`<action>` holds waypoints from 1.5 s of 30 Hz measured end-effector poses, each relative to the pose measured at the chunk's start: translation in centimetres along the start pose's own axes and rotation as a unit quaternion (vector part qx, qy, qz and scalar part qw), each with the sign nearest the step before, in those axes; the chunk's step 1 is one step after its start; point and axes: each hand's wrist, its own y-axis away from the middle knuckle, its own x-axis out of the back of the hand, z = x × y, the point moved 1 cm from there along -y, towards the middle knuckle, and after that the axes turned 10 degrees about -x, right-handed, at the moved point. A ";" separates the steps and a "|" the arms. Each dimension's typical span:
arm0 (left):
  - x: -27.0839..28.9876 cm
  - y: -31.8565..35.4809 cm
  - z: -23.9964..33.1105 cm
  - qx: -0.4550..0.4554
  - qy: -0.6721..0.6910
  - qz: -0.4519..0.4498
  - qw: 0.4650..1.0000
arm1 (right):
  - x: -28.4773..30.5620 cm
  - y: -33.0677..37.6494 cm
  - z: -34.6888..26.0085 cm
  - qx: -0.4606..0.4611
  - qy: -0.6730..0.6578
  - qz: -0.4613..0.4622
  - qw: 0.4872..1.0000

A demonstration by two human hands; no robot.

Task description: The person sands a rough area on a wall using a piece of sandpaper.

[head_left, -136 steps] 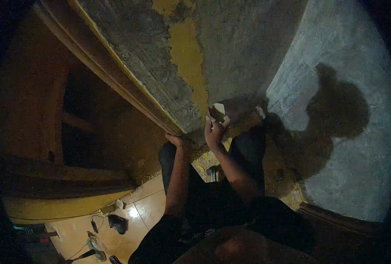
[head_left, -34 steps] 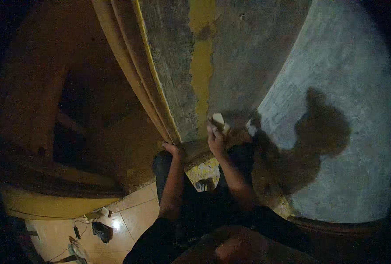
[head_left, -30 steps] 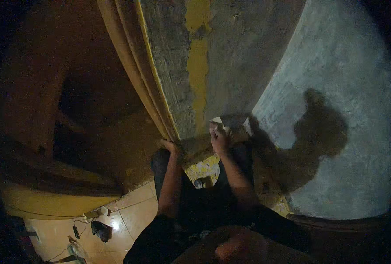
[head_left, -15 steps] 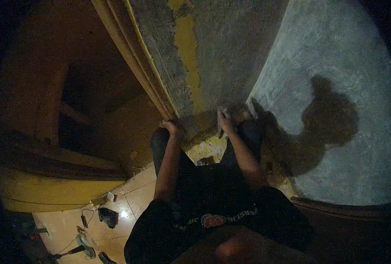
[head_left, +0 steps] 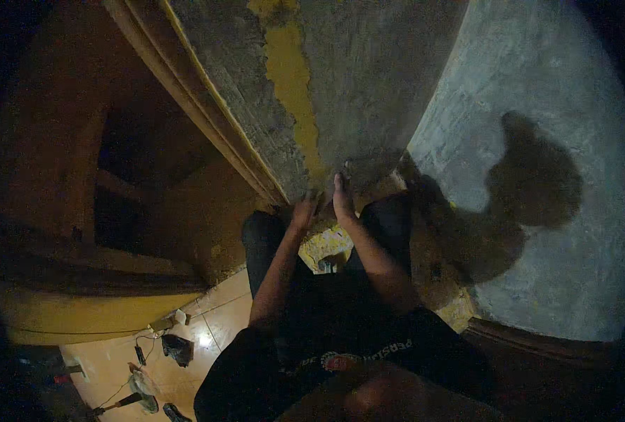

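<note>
My left hand is in front of the lower part of a grey, roughly plastered wall, close to my right hand. Its fingers are blurred and dim, and I see nothing clearly held in it. Beside it my right hand points up toward the wall, its fingers curled around something too dark to name. A ragged strip of yellow paint runs down the plaster above both hands.
Left of the plaster runs a wooden frame. A pale blue-grey wall at right carries my shadow. On the tiled floor at lower left lie a black bag, a cable and a hammer-like tool. My knees flank my hands.
My left hand has left the wooden frame's edge and moved right, toward my right hand. My right hand has shifted left, away from the corner. The view has tilted slightly.
</note>
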 end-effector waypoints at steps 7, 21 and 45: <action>0.4 1.9 4.6 -0.063 -0.069 0.070 0.993 | -2.7 -0.4 2.7 0.029 -0.029 0.056 0.998; 4.6 3.3 9.3 -0.017 -0.061 0.144 0.988 | -4.8 0.3 0.0 -0.096 -0.043 0.021 0.994; 2.1 3.0 7.8 0.077 -0.124 0.234 0.961 | -2.1 -1.0 0.2 -0.101 -0.065 0.005 0.993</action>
